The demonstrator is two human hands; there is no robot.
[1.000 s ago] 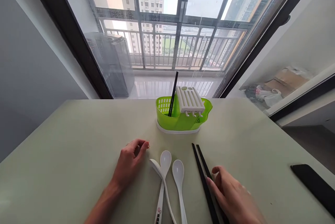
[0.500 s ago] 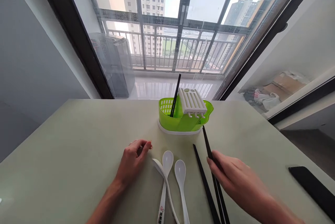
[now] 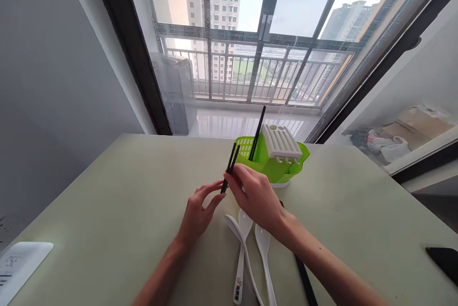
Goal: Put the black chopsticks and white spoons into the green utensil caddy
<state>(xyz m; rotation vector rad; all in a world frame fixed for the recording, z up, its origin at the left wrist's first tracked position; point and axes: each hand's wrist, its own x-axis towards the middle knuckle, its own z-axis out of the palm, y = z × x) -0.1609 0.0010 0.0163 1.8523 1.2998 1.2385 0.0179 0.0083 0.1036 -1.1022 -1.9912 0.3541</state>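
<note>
My right hand (image 3: pixel 255 192) pinches a pair of black chopsticks (image 3: pixel 232 159), held up in front of the green holder. My left hand (image 3: pixel 198 210) has its thumb and fingers at the lower end of the same chopsticks. Behind my right hand stands the green utensil holder (image 3: pixel 255 167) with a white slotted rack (image 3: pixel 282 142) on it. Black chopsticks (image 3: pixel 258 133) lean in its left basket. Below my hands lie three white spoons: a left spoon (image 3: pixel 234 226), a middle spoon (image 3: pixel 239 268) crossed by it, and a right spoon (image 3: pixel 263 239).
More black chopsticks (image 3: pixel 304 275) lie on the table, partly under my right forearm. A dark flat object (image 3: pixel 443 262) is at the right edge. At the left edge is a white object (image 3: pixel 28 263) with dark markings. The pale table (image 3: pixel 136 191) ends before a glass door.
My right hand has lifted chopsticks off the table and brought them left, upright, to my left hand. My left hand's fingers have come to their lower end. The view has shifted left.
</note>
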